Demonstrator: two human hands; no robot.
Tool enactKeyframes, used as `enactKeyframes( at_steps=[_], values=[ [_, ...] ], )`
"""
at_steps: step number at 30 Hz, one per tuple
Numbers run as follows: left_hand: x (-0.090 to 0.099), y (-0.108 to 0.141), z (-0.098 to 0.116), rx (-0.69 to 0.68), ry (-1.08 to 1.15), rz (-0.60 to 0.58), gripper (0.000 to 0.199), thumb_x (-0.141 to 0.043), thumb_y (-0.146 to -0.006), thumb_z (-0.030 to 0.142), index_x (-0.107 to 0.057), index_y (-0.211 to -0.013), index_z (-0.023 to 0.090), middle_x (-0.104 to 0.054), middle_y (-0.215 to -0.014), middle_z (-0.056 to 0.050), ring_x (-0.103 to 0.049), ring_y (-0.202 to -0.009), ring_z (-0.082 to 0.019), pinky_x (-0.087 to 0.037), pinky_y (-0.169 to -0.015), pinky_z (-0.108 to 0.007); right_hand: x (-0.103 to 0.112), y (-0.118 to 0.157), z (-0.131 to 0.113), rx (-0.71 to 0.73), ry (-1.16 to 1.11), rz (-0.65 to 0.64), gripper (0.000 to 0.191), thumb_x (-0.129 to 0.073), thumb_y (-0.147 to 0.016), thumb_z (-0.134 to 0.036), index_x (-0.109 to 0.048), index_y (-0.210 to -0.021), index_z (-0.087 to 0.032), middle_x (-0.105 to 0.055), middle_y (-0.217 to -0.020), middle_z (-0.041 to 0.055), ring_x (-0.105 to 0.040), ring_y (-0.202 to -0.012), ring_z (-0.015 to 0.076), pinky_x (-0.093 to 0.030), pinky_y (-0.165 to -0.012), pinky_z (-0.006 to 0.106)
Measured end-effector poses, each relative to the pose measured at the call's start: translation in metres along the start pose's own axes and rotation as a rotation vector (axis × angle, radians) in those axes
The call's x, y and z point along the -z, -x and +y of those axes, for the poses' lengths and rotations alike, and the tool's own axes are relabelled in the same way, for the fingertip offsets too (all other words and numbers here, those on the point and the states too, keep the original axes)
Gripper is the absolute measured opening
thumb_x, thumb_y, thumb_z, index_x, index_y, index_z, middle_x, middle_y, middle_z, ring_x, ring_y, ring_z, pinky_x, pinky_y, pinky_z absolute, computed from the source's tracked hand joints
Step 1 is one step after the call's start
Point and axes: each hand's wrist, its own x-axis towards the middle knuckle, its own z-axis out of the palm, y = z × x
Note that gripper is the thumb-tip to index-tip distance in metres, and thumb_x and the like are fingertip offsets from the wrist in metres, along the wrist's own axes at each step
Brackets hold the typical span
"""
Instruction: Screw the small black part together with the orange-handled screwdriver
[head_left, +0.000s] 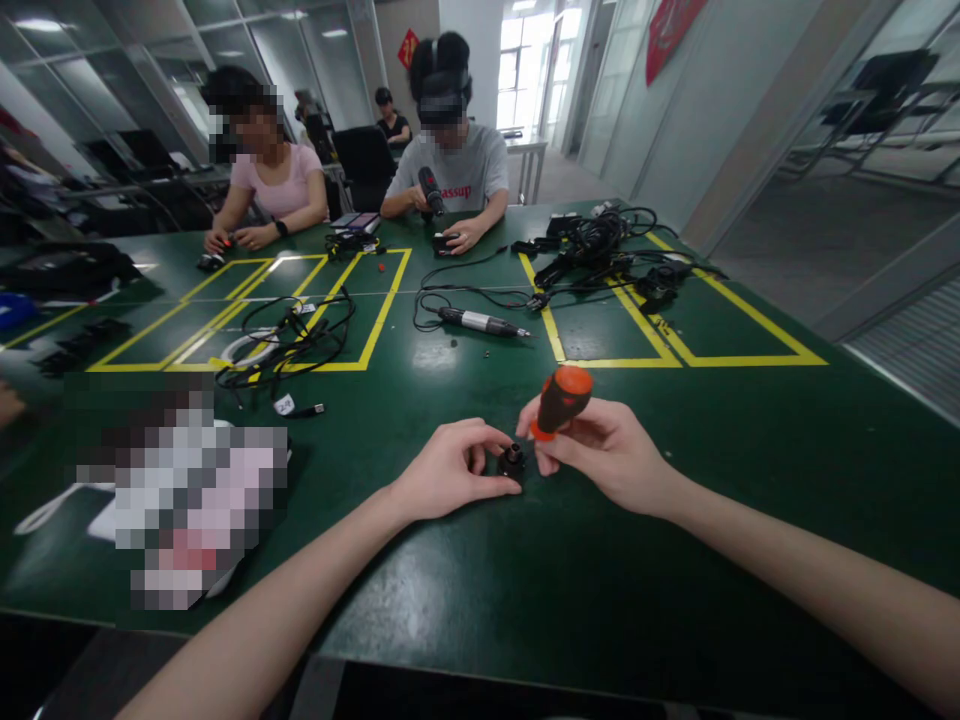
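Note:
My left hand (461, 465) rests on the green table, its thumb and fingers closed around a small round black part (511, 462). A short tube-like piece stands up from the top of that part. Just to the right, my right hand (607, 450) grips a screwdriver (564, 402) with an orange and black handle. The handle's orange end tilts up toward the camera. Its shaft and tip are hidden behind the handle and my fingers, so I cannot tell whether it touches the black part.
On the green table (420, 610), an electric screwdriver (484, 322) with a cord lies ahead. A cable heap (600, 250) sits back right, looser cables (292, 340) left. Blurred-out items (202, 500) lie near left. Across the table, one person (450, 150) holds a power tool; another person (274, 180) sits left.

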Motion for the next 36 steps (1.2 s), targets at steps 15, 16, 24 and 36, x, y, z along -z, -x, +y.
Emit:
enactKeyframes(
  at_steps=[15,16,24,36],
  values=[
    [0.009,-0.005,-0.008,0.219,0.501,-0.164,0.053,-0.089,-0.070,0.016,-0.068,-0.118,0.010,-0.081,-0.088,-0.009,-0.075,-0.073,-0.016,-0.058,-0.076,-0.029,-0.002,0.000,0.005,-0.020,-0.030,0.031,0.032,-0.076,-0.093,-0.048,-0.065,-0.088,-0.018,-0.069,-0.070,0.0025,-0.064,-0.058,0.0133,-0.055,-0.057,0.026],
    [0.009,-0.005,-0.008,0.209,0.498,-0.162,0.052,-0.088,-0.071,0.016,-0.068,-0.119,0.010,-0.081,-0.090,-0.009,-0.075,-0.075,-0.016,-0.058,-0.078,-0.030,-0.001,0.000,0.004,-0.023,-0.015,0.032,0.033,-0.076,-0.092,-0.049,-0.066,-0.087,-0.017,-0.068,-0.069,0.0021,-0.064,-0.058,0.0132,-0.055,-0.057,0.026],
    [0.006,-0.003,-0.003,0.115,0.387,-0.078,0.045,-0.079,-0.075,0.016,-0.065,-0.117,0.013,-0.076,-0.098,-0.008,-0.069,-0.074,-0.013,-0.053,-0.071,-0.027,-0.001,0.000,0.007,-0.012,-0.074,0.039,0.036,-0.070,-0.095,-0.054,-0.065,-0.097,-0.018,-0.068,-0.076,0.0026,-0.061,-0.057,0.0118,-0.052,-0.054,0.026],
    [-0.006,-0.001,-0.003,0.051,0.152,0.020,0.032,-0.082,-0.076,0.025,-0.070,-0.104,0.014,-0.065,-0.079,0.001,-0.058,-0.066,-0.010,-0.048,-0.061,-0.021,0.000,0.001,0.001,-0.013,0.022,0.061,0.036,-0.073,-0.093,-0.053,-0.068,-0.087,-0.018,-0.067,-0.074,0.0029,-0.062,-0.058,0.0130,-0.054,-0.056,0.027]
  ],
)
